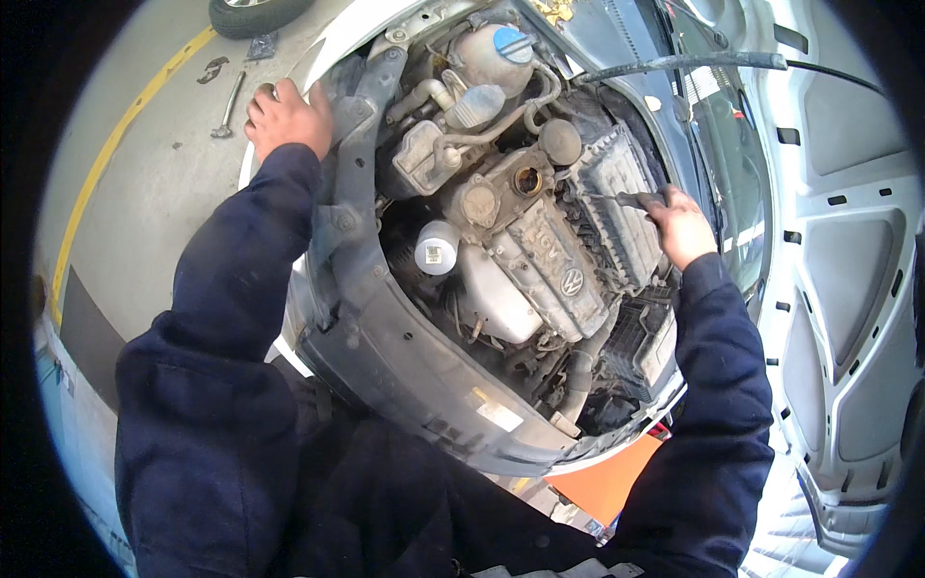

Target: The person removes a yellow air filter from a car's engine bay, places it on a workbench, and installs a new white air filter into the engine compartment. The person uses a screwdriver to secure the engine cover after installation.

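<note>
White-bodied car [358, 29]: raised white bonnet [853, 260], dusty grey engine [515, 246] exposed. Ribbed dark-grey plastic housing [621, 246] sits right of engine in view. Left hand [289, 120]: palm down, fingers loosely spread over car's edge, no tool seen; likely brace. Right hand [686, 231]: fingers closed around slim dark tool [628, 199], tip over housing; contact cannot be told. Step, as judged: tool work at housing. Apply light, steady force; plastic may crack. Guide tool clear of uncovered round filler opening [528, 181].

The tyre [258, 19] is cut off above, the raised hood [848, 279] is cropped at right, and the dark tool [629, 199] is partly hidden by the right hand [685, 229].
</note>
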The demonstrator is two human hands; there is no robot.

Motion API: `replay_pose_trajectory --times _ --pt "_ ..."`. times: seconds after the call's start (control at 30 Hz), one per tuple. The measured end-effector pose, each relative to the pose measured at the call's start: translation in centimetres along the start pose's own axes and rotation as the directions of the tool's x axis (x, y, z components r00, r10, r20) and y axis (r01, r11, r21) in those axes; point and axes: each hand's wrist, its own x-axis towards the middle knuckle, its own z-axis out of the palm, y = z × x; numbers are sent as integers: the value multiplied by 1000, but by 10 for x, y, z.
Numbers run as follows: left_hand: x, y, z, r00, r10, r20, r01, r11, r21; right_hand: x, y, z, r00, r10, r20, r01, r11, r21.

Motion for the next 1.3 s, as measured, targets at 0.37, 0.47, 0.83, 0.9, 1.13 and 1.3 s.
replay_pose_trajectory --times 0.37,0.47,0.83,0.9,1.13,1.3 --pt "-2 0 1 1000 -4 9 4 1000 8 -6 7 3 990 89 -111 -59 967 247" --pt "-3 -2 4 1000 -5 8 5 1000 26 -2 -5 -6 998 -28 -63 33 996 88" --pt "-3 0 3 1000 -11 1 11 1000 -4 -3 -3 -17 979 92 184 -126 975 181" --pt "-3 -1 2 1000 2 0 -2 1000 20 -7 3 1 998 -44 37 45 998 -33" --pt "-2 1 1 1000 6 1 -6 1000 20 22 12 1 534 612 584 -840 304 450" --pt "0 -3 2 1000 -1 3 0 1000 16 -3 1 -9 984 131 118 -153 967 204"
